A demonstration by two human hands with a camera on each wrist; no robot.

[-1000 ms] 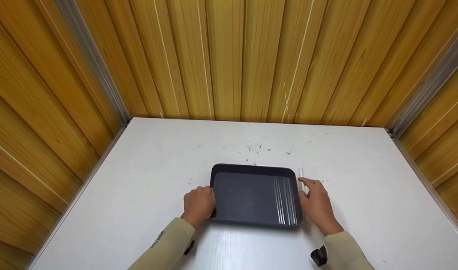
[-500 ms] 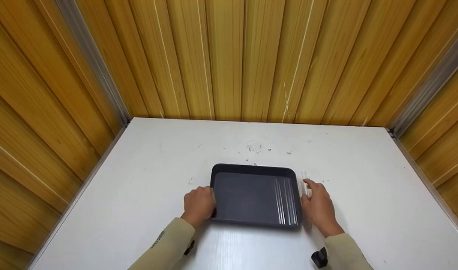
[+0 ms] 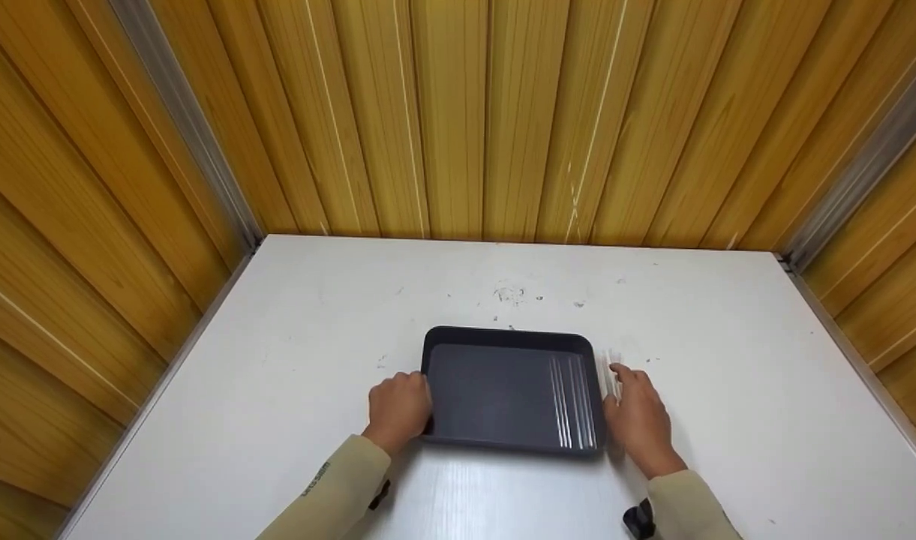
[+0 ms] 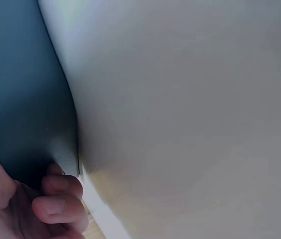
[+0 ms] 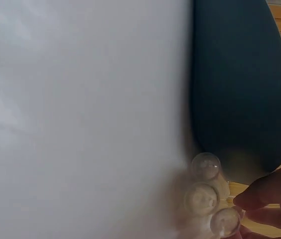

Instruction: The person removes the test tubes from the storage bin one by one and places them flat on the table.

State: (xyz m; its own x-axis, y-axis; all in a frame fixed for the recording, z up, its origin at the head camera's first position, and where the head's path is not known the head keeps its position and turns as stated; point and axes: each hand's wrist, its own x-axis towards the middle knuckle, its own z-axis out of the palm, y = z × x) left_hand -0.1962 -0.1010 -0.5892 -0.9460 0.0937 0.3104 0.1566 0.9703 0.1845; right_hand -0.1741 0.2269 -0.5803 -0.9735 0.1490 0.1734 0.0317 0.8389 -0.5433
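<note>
A dark grey rectangular tray (image 3: 488,394) lies on the white table. My left hand (image 3: 397,405) grips its left side, and in the left wrist view the fingertips (image 4: 56,205) curl at the tray's underside edge. Beside the right wall, my right hand (image 3: 641,416) holds several clear test tubes (image 3: 609,375) between curved thumb and fingers. Their rounded ends show in the right wrist view, where the thumb (image 5: 252,196) rests against this bundle of test tubes (image 5: 202,199). More clear tubes (image 3: 563,405) lie lengthwise inside the tray, along its right part.
The white table (image 3: 337,300) carries small dark marks behind the tray. Yellow wood-patterned panels (image 3: 450,120) wall it in at the back and both sides, with grey metal posts (image 3: 195,120) at the rear corners. A black strap device (image 3: 639,519) sits at the right wrist.
The right hand has shifted slightly right and toward me, and the test tubes by it have moved the same way. The left hand and the tray have stayed put.
</note>
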